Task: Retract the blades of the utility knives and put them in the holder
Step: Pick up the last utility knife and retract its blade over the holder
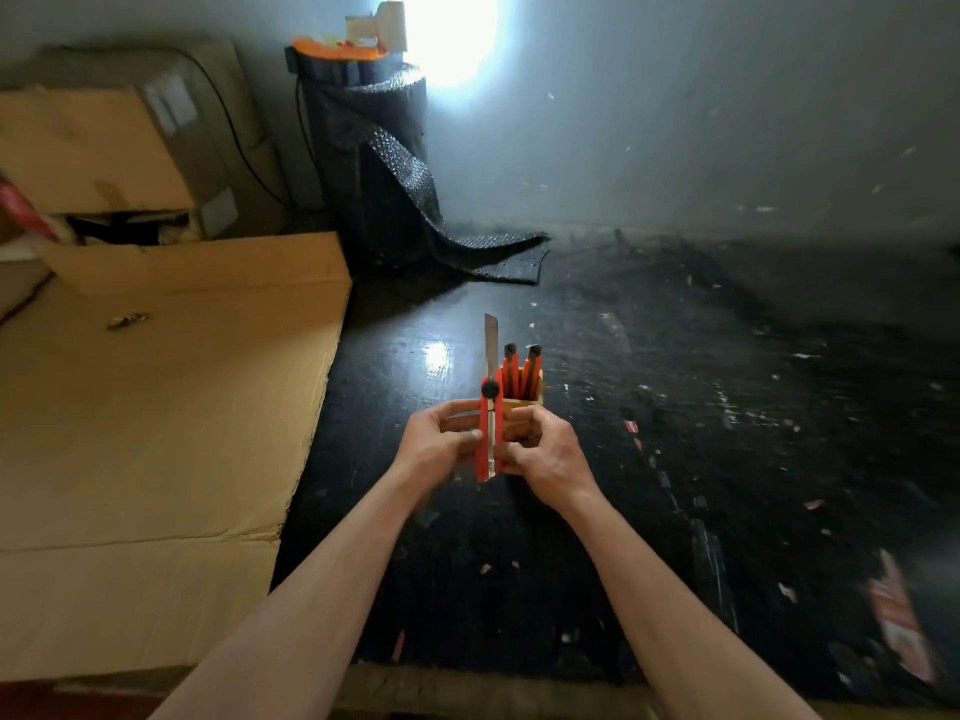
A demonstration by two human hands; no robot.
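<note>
Both hands hold one red utility knife [490,438] upright in front of me. Its silver blade [491,345] sticks out far above the black knob on its slider. My left hand [439,441] grips the handle from the left, thumb on the body. My right hand [545,454] grips it from the right. Just behind the knife stands a small wooden holder [524,403] on the black tabletop. Two red knives with black ends [521,368] stand in it.
A large flat sheet of cardboard [156,433] covers the left side, with a small metal item [126,321] on it and boxes behind. A roll of black bubble wrap [374,163] stands at the back by the wall. Paper scraps dot the black tabletop [727,433].
</note>
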